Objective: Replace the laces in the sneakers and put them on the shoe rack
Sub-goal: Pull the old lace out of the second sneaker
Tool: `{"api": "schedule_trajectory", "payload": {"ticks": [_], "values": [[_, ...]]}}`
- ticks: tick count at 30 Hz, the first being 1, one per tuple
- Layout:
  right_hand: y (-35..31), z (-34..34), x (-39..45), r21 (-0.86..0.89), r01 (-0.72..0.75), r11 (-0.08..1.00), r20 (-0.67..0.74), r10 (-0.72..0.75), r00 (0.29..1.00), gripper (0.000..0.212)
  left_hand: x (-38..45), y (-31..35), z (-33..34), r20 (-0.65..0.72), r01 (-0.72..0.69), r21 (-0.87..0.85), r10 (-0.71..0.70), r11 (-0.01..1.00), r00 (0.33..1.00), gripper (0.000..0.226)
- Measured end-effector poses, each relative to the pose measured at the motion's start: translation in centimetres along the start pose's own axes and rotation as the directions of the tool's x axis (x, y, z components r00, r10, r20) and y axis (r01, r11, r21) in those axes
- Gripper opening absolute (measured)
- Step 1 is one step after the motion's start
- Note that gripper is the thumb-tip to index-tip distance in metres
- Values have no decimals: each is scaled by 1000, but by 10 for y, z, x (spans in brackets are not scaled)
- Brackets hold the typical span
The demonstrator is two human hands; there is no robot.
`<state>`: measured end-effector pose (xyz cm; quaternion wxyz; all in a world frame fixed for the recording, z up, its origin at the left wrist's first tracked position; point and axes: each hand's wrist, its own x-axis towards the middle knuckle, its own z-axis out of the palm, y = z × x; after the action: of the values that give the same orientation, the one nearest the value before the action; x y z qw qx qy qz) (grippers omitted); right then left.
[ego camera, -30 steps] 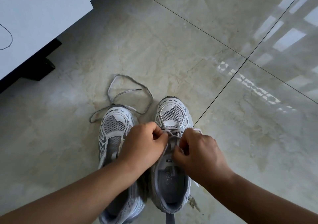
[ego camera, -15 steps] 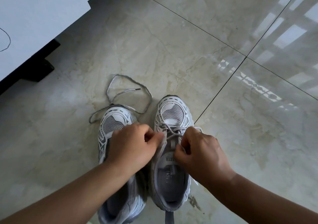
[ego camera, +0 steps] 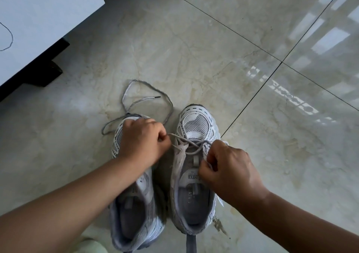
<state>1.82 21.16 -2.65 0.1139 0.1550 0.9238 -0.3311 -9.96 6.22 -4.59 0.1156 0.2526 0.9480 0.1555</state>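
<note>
Over the right sneaker (ego camera: 195,167), both hands work the lace (ego camera: 191,144). L hand (ego camera: 142,142) is curled into a fist w/ thumb and forefinger pinching one strand, drawn out to the left side of the shoe; the fist sits over the toe of the left sneaker (ego camera: 134,204) and hides most of it. R hand (ego camera: 227,167) is curled too, fingers pinching the other strand at the shoe's right edge, just above the tongue. Between the two hands the lace crosses the lower eyelets in a loose tangle; the upper eyelets near the tongue are unlaced.

Both sneakers are white and grey w/ mesh toes, side by side, nearly touching, toes pointing far, heels near the person. Left one has no lace in view; its opening is wide. A pull tab sticks out at the right sneaker's heel, near edge.

A loose grey lace (ego camera: 147,101) lies on the floor just beyond the left sneaker's toe, looped in an open curve, one dark tip pointing right, one end running under the L hand.

Floor (ego camera: 194,54) is glossy beige marble-look tile w/ dark grout lines crossing at far right; bright window reflections show on the right tiles. A white cabinet (ego camera: 42,15) on a dark base fills the far left corner. Shoe rack can't be picked out.
</note>
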Motion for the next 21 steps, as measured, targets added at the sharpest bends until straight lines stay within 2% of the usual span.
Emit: {"api": "schedule_trajectory", "payload": {"ticks": [3, 6, 8, 12, 17, 21], "values": [[2, 1, -1, -7, -4, 1000, -4, 4, 1000, 18, -14, 5, -3, -25, -179, -107, 177, 978, 984, 18], [2, 2, 0, 5, 0, 1000, -13, 0, 1000, 16, -29, 8, -3, 0, -338, -270, 351, 901, 936, 25], [1, 2, 0, 1, -4, 1000, -11, 4, 1000, 15, -31, 7, 1, 26, -379, -298, 404, 876, 914, 29], [1, 2, -1, 12, -4, 1000, -10, 4, 1000, 18, -24, 4, 5, 52, -333, -341, 372, 879, 927, 27], [1, 1, -2, -8, -6, 1000, 9, 6, 1000, 28, -13, -6, 5, 66, -299, -119, 308, 947, 949, 28], [1, 0, -2, -7, -16, 1000, 19, 16, 1000, 25, -4, -8, 1, 72, -316, 110, 310, 942, 948, 10]]}}
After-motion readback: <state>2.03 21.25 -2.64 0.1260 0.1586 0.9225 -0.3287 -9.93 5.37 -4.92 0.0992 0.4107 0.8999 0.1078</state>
